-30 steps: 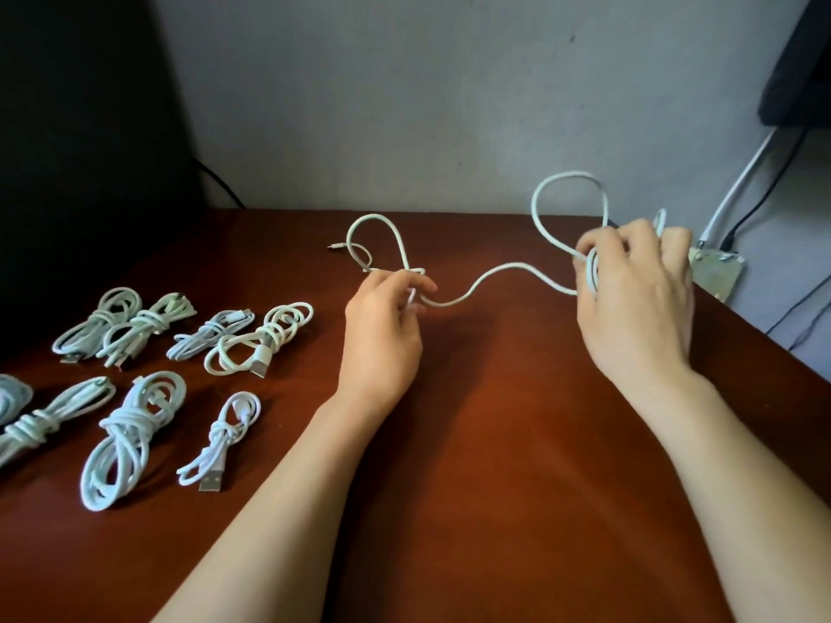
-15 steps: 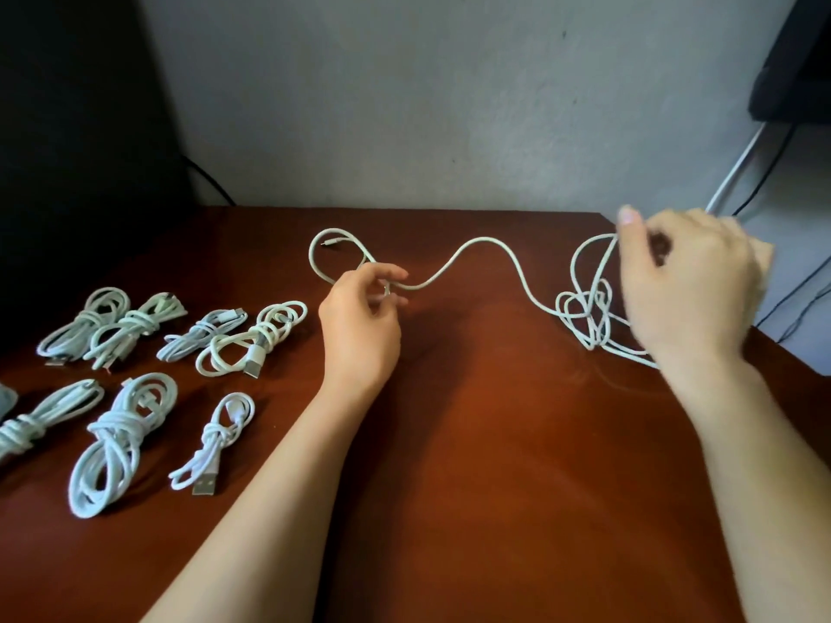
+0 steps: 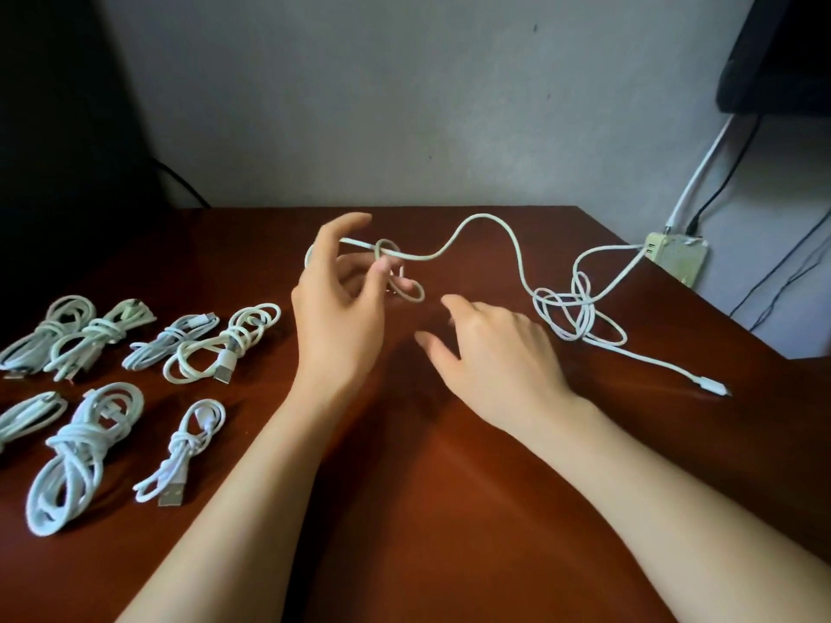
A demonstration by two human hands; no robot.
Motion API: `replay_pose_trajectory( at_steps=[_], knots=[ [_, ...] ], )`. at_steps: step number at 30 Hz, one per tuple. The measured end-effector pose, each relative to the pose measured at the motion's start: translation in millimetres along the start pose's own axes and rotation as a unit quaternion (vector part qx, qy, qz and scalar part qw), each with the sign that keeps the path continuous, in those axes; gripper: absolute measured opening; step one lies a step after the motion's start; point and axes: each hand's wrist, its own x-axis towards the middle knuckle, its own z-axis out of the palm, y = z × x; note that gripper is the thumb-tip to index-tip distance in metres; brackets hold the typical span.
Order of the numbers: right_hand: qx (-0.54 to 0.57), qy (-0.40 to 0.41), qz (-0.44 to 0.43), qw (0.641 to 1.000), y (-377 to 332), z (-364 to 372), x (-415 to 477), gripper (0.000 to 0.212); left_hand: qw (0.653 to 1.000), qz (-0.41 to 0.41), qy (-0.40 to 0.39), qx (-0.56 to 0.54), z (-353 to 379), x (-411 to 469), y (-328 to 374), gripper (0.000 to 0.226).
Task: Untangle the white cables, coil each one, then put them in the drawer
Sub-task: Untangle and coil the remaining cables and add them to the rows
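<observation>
A long loose white cable (image 3: 488,220) arcs above the brown table (image 3: 427,487). Its left end forms small loops (image 3: 407,292) at my left hand (image 3: 339,308), which is raised, pinching the cable between thumb and fingers with the index finger lifted. The cable's right part lies in a knotted tangle (image 3: 571,314) on the table, and one connector end (image 3: 712,388) trails to the right. My right hand (image 3: 499,353) hovers low between the loops and the tangle, fingers spread, holding nothing. No drawer is in view.
Several coiled white cables (image 3: 220,348) lie in two rows on the table's left side. A power strip (image 3: 674,258) with plugged leads sits past the table's far right corner. A dark object (image 3: 58,128) stands at the left against the wall.
My right hand let go of the tangled part, which now lies on the table, and moved left and down. My left hand rose and turned with the cable's end.
</observation>
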Motion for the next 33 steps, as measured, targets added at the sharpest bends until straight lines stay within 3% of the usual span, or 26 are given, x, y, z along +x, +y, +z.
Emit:
replay_pose_trajectory(
  at_steps=[4, 7, 9, 11, 16, 20, 23, 26, 29, 33],
  knots=[
    [0.081, 0.0, 0.017, 0.997, 11, 2, 5, 0.048, 0.994, -0.045, -0.041, -0.095, 0, 1, 9, 0.024],
    [0.191, 0.037, -0.01, 0.981, 15, 6, 6, 0.028, 0.979, -0.089, -0.077, -0.164, 0, 1, 14, 0.024],
    [0.255, 0.063, -0.01, 0.965, 15, 8, 8, 0.019, 0.978, -0.087, -0.084, -0.171, 1, 1, 16, 0.022],
    [0.31, 0.102, 0.024, 0.945, 15, 6, 11, 0.023, 0.981, -0.072, -0.064, -0.166, 1, 2, 16, 0.022],
    [0.418, 0.17, 0.152, 0.879, 24, -4, 17, 0.035, 0.994, -0.006, 0.032, -0.103, -2, 5, 9, 0.013],
    [0.567, 0.178, 0.231, 0.771, 27, -14, 20, 0.037, 0.993, 0.089, 0.034, 0.067, -4, -1, 5, 0.011],
    [0.647, 0.168, 0.241, 0.704, 25, -23, 20, 0.037, 0.979, 0.115, -0.052, 0.163, -2, -4, 2, 0.011],
    [0.702, 0.162, 0.244, 0.649, 22, -30, 19, 0.036, 0.942, 0.072, -0.217, 0.244, 1, -8, -2, 0.02],
    [0.725, 0.166, 0.242, 0.623, 20, -32, 19, 0.034, 0.921, -0.006, -0.337, 0.198, 3, -12, 0, 0.035],
    [0.736, 0.175, 0.242, 0.608, 21, -31, 19, 0.03, 0.918, -0.025, -0.364, 0.158, 6, -16, 4, 0.046]
  ],
)
